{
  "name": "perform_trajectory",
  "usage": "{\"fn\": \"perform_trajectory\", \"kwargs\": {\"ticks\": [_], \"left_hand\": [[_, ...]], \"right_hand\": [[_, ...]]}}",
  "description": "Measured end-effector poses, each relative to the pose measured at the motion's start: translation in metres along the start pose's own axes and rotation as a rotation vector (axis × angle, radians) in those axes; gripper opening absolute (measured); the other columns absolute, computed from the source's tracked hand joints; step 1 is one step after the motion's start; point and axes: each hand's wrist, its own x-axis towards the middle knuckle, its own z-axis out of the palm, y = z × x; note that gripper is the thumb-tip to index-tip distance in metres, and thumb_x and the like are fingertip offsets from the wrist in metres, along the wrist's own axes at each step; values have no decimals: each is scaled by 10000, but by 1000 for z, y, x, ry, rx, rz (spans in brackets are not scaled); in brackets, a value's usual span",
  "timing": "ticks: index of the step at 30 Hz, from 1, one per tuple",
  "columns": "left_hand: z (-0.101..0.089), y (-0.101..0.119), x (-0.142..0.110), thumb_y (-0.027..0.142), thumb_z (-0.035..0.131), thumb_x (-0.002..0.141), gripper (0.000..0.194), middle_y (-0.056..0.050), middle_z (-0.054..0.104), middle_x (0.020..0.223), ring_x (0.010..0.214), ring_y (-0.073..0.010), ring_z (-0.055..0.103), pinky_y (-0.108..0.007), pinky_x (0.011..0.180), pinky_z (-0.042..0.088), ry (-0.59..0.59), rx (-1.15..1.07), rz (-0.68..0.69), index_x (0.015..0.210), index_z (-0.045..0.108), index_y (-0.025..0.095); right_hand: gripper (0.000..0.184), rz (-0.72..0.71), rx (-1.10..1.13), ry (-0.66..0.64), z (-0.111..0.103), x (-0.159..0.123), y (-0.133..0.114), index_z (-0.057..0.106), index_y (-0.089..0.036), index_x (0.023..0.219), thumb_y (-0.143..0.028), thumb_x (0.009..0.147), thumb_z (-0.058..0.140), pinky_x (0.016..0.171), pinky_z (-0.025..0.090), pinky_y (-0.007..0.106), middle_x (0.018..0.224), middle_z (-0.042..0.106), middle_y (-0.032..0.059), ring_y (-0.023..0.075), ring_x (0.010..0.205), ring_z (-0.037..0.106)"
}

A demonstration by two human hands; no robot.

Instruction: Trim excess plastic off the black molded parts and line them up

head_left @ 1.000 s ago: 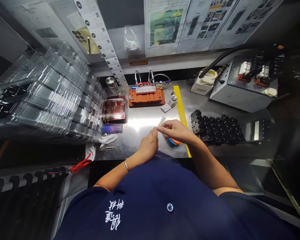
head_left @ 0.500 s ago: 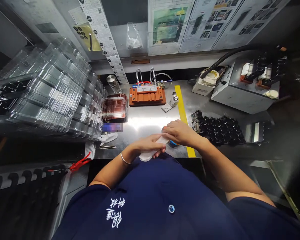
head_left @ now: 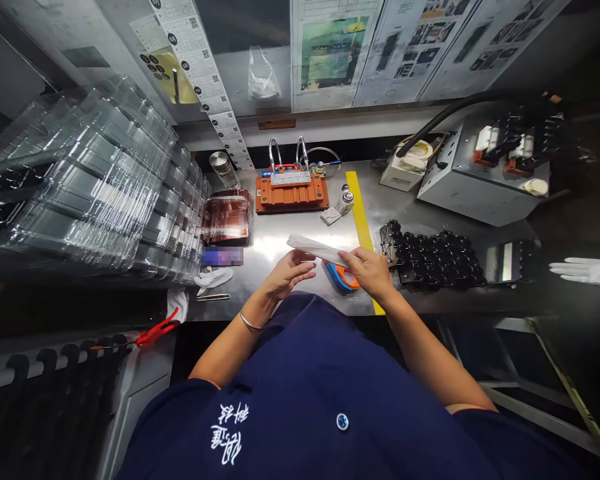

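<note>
Right hand (head_left: 369, 272): thumb and fingers pinching one end of a folded white cloth (head_left: 316, 249). Cloth is held slanting above the worktop (head_left: 270, 237), free end toward the left. Left hand (head_left: 286, 275): thumb and fingers parted, half curled, just under the cloth; contact cannot be told. Blue-and-orange ring (head_left: 339, 275) lies on the worktop between the hands, beside the right fingers. Yellow strip (head_left: 361, 220) runs past the right hand. Farther out: orange fixture (head_left: 293, 195) at the back, black cell-patterned part (head_left: 440, 259) to the right, co-worker's white-gloved hand (head_left: 593, 270) at the right edge.
</note>
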Motion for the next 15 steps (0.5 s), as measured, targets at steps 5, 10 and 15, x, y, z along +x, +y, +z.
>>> {"fn": "perform_trajectory", "kwargs": {"ticks": [5,10,15], "left_hand": [[17,-22,18,454,563,877,302,-59,659,896,838,-156,649,-312,779,525,204,-156,64,959,533,166],[-17,-30,34,553,392,936,425,-9,560,668,563,-107,561,-300,636,526,314,-89,-47,862,514,153],[-50,-56,53,392,494,947,294,-39,609,819,659,-111,585,-281,624,525,310,173,-233,955,591,114]], "right_hand": [[577,5,30,-144,58,-27,-9,488,-195,574,-621,913,297,522,333,230,542,483,-23,116,546,455],[430,46,-61,-278,83,-28,13,588,-176,656,-509,899,464,617,422,243,654,624,13,146,643,573],[374,278,-290,-122,92,-12,55,575,-29,1084,-309,839,620,878,423,418,1171,587,302,347,1103,551]]}}
